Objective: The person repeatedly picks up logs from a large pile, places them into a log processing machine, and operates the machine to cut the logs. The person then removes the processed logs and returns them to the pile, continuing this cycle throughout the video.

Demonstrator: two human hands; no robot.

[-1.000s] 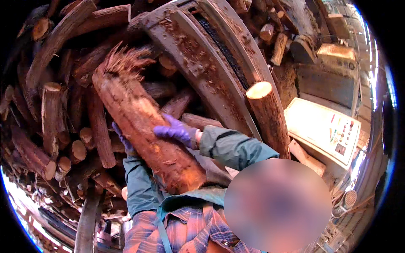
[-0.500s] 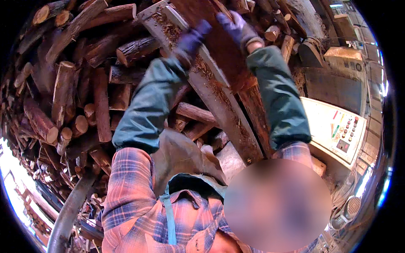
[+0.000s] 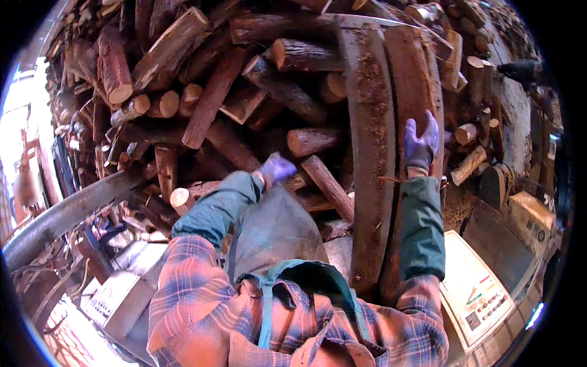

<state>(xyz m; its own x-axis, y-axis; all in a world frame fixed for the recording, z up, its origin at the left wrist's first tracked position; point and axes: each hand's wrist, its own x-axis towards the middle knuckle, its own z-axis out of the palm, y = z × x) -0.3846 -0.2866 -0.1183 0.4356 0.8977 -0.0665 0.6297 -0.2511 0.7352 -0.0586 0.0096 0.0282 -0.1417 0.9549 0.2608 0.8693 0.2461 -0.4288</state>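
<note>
My right hand (image 3: 422, 142), in a purple glove, is over the long reddish-brown channel (image 3: 406, 73). Its thumb and fingers are spread, with nothing between them; whether it touches the channel I cannot tell. Alongside runs a flat beam (image 3: 369, 153) strewn with sawdust and bark bits. My left hand (image 3: 278, 169), gloved the same, hovers just beyond my apron (image 3: 278, 226), slightly blurred. Its fingers point right and hold nothing I can see. Closest to it are a cut log (image 3: 312, 140) and a slanting log (image 3: 330, 186) from the pile.
Cut logs (image 3: 165, 49) lie heaped across the far side and left. A thick metal pipe (image 3: 73, 208) crosses at left, above a pale control box (image 3: 113, 300). A control panel (image 3: 480, 293) with buttons stands at right. Another person's blurred shape (image 3: 27, 186) is at far left.
My view has swung left. Both hands were far up by the reddish-brown channel; my left has drawn back toward my apron, while my right has come nearer with fingers spread.
</note>
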